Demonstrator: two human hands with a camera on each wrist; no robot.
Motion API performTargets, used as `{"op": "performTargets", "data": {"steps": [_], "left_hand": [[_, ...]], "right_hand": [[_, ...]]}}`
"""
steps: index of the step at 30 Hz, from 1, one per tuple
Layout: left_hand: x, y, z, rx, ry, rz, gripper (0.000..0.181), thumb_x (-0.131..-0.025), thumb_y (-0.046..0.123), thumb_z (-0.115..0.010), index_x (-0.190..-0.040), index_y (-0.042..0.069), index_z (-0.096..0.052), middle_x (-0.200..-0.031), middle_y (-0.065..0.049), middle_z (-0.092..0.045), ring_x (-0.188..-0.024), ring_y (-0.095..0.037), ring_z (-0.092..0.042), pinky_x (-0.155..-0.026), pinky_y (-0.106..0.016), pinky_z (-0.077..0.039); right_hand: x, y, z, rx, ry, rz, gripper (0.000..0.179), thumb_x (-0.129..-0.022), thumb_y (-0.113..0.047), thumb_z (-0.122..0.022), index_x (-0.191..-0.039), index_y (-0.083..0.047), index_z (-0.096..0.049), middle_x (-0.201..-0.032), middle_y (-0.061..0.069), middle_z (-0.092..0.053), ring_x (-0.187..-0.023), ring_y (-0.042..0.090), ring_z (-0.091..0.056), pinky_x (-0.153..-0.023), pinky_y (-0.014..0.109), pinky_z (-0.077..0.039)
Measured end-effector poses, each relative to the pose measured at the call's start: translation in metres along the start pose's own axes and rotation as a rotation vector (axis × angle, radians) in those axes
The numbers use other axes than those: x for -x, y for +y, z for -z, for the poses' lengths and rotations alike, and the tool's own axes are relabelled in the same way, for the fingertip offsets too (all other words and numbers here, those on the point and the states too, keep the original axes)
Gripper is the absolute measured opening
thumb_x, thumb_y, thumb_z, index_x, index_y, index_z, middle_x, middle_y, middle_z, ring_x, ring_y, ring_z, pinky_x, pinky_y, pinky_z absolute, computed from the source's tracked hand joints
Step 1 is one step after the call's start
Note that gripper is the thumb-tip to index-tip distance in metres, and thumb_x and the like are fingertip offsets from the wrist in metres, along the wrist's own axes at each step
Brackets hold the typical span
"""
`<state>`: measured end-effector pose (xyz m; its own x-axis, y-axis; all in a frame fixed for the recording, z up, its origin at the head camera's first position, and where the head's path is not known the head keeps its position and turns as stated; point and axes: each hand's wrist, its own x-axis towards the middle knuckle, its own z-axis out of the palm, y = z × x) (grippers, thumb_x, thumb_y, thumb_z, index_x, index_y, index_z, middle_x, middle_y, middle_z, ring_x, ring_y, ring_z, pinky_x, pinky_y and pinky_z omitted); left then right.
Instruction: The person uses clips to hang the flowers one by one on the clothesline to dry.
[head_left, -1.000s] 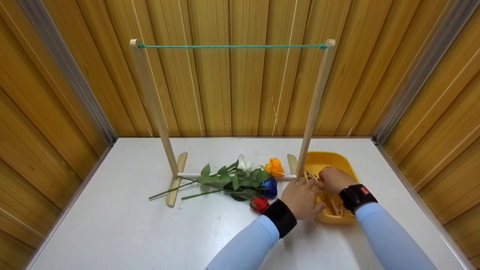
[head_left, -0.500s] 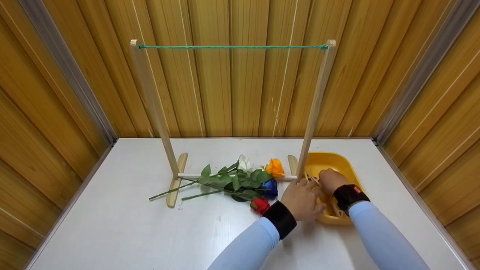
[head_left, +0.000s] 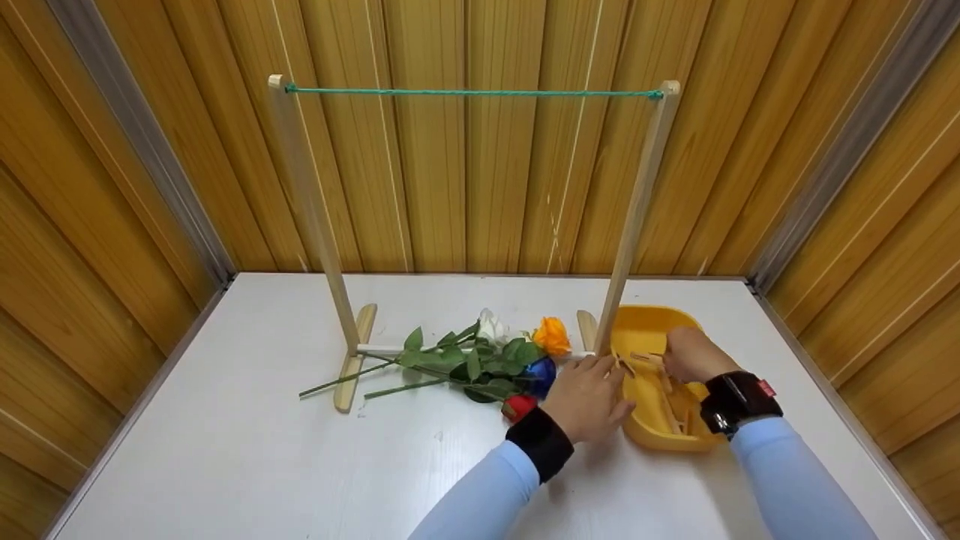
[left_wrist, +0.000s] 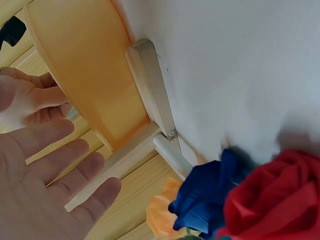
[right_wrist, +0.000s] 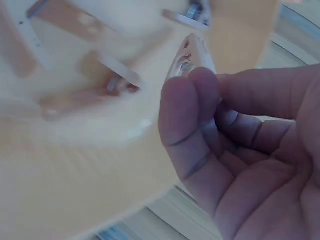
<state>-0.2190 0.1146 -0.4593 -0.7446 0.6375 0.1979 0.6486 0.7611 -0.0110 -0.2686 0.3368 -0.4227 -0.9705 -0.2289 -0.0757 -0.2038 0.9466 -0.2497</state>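
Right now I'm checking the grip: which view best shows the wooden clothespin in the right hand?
The right wrist view: close up, the wooden clothespin sticks out of the right hand, which partly covers it. In the head view it's too small to single out surely; the left wrist view doesn't show it.

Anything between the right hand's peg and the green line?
Likely the right post: in the head view it stands between the right hand, which pinches the peg, and the line. Depth is hard to judge.
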Motion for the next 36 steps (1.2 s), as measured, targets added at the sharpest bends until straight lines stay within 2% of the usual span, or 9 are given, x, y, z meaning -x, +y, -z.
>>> {"op": "performTargets", "data": {"steps": [4, 10, 13, 17, 21, 25, 31, 36], "left_hand": [[0.007, -0.008, 0.000, 0.007, 0.021, -0.001, 0.052, -0.109, 0.051, -0.041, -0.146, 0.019, -0.059, -0.150, 0.002, -0.056, -0.133, -0.016, -0.055, -0.115, -0.036, -0.041], [0.016, -0.020, 0.000, 0.073, 0.145, -0.001, 0.047, -0.108, 0.042, -0.051, -0.142, 0.012, -0.061, -0.138, -0.004, -0.064, -0.123, -0.020, -0.061, -0.107, -0.034, -0.048], [0.020, -0.024, -0.001, 0.142, 0.213, 0.005, 0.043, -0.106, 0.037, -0.056, -0.138, 0.009, -0.063, -0.132, -0.006, -0.066, -0.118, -0.021, -0.063, -0.100, -0.034, -0.053], [0.026, -0.030, -0.003, 0.252, 0.250, 0.035, 0.040, -0.106, 0.034, -0.059, -0.135, 0.006, -0.063, -0.126, -0.008, -0.067, -0.115, -0.021, -0.064, -0.098, -0.033, -0.054], [0.031, -0.035, -0.001, 0.409, 0.267, 0.090, 0.038, -0.106, 0.028, -0.059, -0.135, 0.002, -0.062, -0.124, -0.011, -0.068, -0.114, -0.023, -0.065, -0.099, -0.033, -0.054], [0.036, -0.041, 0.003, 0.540, 0.313, 0.132, 0.033, -0.106, 0.022, -0.059, -0.129, 0.000, -0.064, -0.118, -0.012, -0.070, -0.106, -0.022, -0.067, -0.092, -0.032, -0.056], [0.044, -0.050, 0.008, 0.647, 0.399, 0.148, 0.023, -0.106, 0.016, -0.058, -0.120, 0.002, -0.070, -0.094, -0.003, -0.067, -0.083, -0.013, -0.057, -0.074, -0.024, -0.049], [0.052, -0.054, 0.007, 0.703, 0.435, 0.152, 0.018, -0.102, 0.012, -0.064, -0.115, 0.003, -0.073, -0.093, -0.003, -0.069, -0.080, -0.010, -0.059, -0.072, -0.020, -0.051]], "right_hand": [[0.010, -0.009, 0.011, -0.036, 0.058, 0.036, 0.028, -0.088, 0.004, -0.057, -0.063, -0.006, -0.051, -0.061, 0.002, -0.046, -0.057, 0.017, -0.043, -0.054, 0.030, -0.038], [0.022, -0.031, 0.023, -0.089, 0.082, 0.072, 0.012, -0.092, 0.006, -0.061, -0.081, 0.006, -0.066, -0.077, 0.014, -0.064, -0.068, 0.022, -0.056, -0.062, 0.038, -0.052], [0.025, -0.044, 0.024, -0.112, 0.071, 0.070, 0.009, -0.095, 0.006, -0.062, -0.086, 0.006, -0.066, -0.080, 0.014, -0.065, -0.069, 0.022, -0.058, -0.062, 0.038, -0.053], [0.028, -0.059, 0.018, -0.150, 0.102, 0.095, 0.010, -0.096, 0.005, -0.062, -0.087, 0.004, -0.065, -0.078, 0.011, -0.063, -0.066, 0.019, -0.053, -0.058, 0.033, -0.048], [0.031, -0.074, 0.008, -0.176, 0.199, 0.174, 0.011, -0.094, 0.006, -0.067, -0.085, 0.001, -0.064, -0.076, 0.007, -0.060, -0.067, 0.017, -0.050, -0.059, 0.030, -0.045], [0.032, -0.087, -0.004, -0.182, 0.315, 0.246, 0.013, -0.091, 0.007, -0.071, -0.084, 0.000, -0.063, -0.077, 0.005, -0.058, -0.070, 0.017, -0.051, -0.061, 0.032, -0.050], [0.030, -0.101, -0.021, -0.221, 0.448, 0.290, 0.014, -0.090, 0.011, -0.072, -0.086, 0.000, -0.063, -0.081, 0.007, -0.057, -0.074, 0.019, -0.056, -0.065, 0.037, -0.055], [0.030, -0.110, -0.035, -0.296, 0.536, 0.281, 0.016, -0.089, 0.012, -0.071, -0.086, -0.001, -0.062, -0.085, 0.007, -0.059, -0.078, 0.020, -0.060, -0.068, 0.038, -0.059]]}}
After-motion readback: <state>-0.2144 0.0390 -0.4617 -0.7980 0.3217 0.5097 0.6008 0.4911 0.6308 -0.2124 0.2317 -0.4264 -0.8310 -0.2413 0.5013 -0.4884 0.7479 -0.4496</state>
